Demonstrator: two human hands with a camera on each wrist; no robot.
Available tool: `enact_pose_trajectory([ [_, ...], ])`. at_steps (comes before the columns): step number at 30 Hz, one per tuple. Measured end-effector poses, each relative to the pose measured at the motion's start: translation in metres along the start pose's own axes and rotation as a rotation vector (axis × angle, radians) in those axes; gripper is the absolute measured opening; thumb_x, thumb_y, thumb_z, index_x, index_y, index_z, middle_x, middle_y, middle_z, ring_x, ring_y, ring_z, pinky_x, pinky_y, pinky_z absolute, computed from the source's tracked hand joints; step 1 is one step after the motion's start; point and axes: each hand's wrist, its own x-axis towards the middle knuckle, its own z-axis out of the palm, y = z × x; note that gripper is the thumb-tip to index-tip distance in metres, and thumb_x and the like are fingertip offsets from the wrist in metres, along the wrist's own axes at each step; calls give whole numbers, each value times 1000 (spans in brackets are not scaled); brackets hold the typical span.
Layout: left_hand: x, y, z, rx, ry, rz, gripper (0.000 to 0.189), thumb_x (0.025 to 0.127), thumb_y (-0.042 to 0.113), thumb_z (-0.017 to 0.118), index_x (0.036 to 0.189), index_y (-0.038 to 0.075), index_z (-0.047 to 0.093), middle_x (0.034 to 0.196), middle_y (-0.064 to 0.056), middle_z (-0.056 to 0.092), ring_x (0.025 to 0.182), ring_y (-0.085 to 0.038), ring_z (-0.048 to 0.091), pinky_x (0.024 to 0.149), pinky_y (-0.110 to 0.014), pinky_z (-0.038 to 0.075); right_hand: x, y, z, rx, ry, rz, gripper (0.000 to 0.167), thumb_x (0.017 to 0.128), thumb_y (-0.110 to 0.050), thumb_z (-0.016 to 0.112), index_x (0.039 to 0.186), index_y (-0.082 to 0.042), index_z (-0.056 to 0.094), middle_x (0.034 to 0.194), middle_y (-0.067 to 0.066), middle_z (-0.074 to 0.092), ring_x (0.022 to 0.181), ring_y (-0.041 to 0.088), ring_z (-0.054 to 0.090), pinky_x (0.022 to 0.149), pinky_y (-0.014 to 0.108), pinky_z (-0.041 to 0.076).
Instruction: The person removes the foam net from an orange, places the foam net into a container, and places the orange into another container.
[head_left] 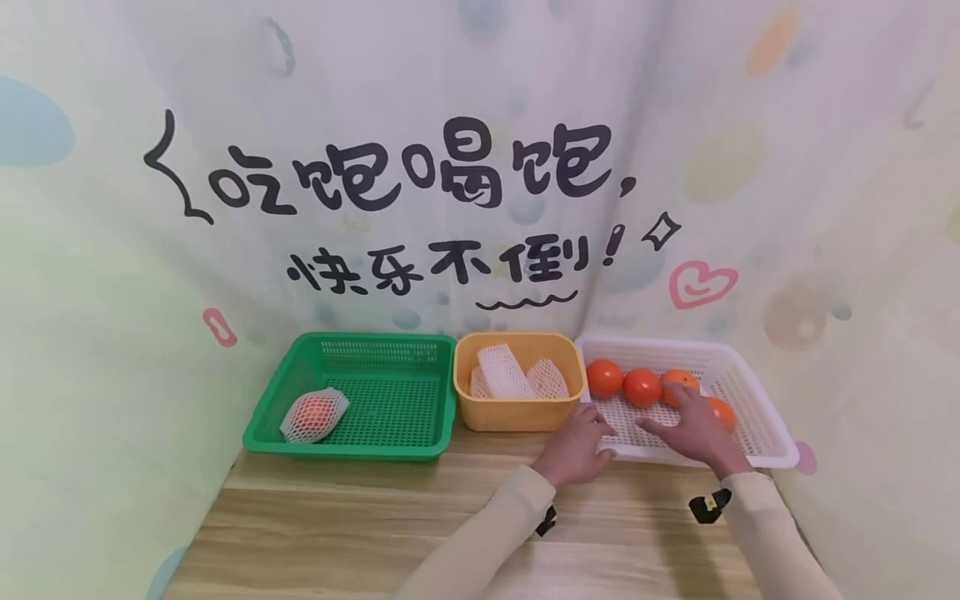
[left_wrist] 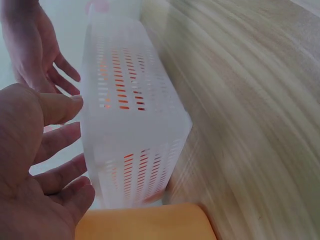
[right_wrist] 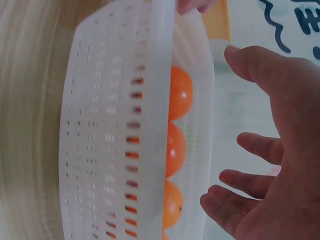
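Several round orange-red fruits point(head_left: 642, 387) lie in a row in a white plastic basket point(head_left: 765, 425). Over the basket's right part hovers my right hand point(head_left: 697, 429), fingers spread and holding nothing, overlapping the fruits at that end. In the right wrist view the fingers of this hand point(right_wrist: 265, 150) are apart, above the rim. My left hand point(head_left: 576, 446) is at the basket's front left corner, its fingertips right at the rim. The left wrist view shows that hand point(left_wrist: 40, 160) with loosely bent fingers and nothing in them.
A yellow-orange bin point(head_left: 517, 414) with white foam net sleeves point(head_left: 504, 372) stands left of the white basket. Further left is a green basket point(head_left: 345, 450) holding one fruit in a foam net point(head_left: 315, 414). A printed curtain point(head_left: 450, 83) rises behind the wooden table point(head_left: 337, 525).
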Motion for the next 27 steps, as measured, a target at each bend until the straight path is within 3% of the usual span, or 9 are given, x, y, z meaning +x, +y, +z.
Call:
enact_pose_trajectory([
  [5,-4,-4,-10,-94,-14,-68,39,97,39,69,132,22,68,132,4,60,126,-11,50,106,-22,47,-7,-15,10,12,-6,-34,92,86,-58,76,151,-1,44,151,30,46,134,51,46,104,74,41],
  [9,-10,-10,-19,-130,7,-50,41,98,40,67,134,20,67,133,2,60,124,-12,55,105,-23,49,-13,-30,19,8,3,-91,79,85,-50,80,144,-3,54,143,27,56,127,47,55,103,70,45],
  [16,-23,-26,-44,-273,52,-62,42,99,37,66,136,17,65,128,-3,60,113,-14,60,98,-26,52,-17,-58,38,68,-141,-69,58,86,-43,80,128,-4,68,126,16,71,116,39,66,98,61,53],
  [21,-34,-39,-66,-282,95,-84,43,100,38,65,136,14,64,127,-5,61,115,-17,62,101,-30,53,-16,-65,49,62,-139,-89,43,87,-32,80,120,-5,72,115,11,75,108,33,70,95,54,56],
  [27,-49,-62,-89,-326,99,-163,47,101,42,63,139,15,62,131,-5,61,119,-21,61,105,-38,52,-14,-70,52,34,-107,-86,26,89,-26,78,108,-7,76,100,6,77,90,20,71,86,46,60],
])
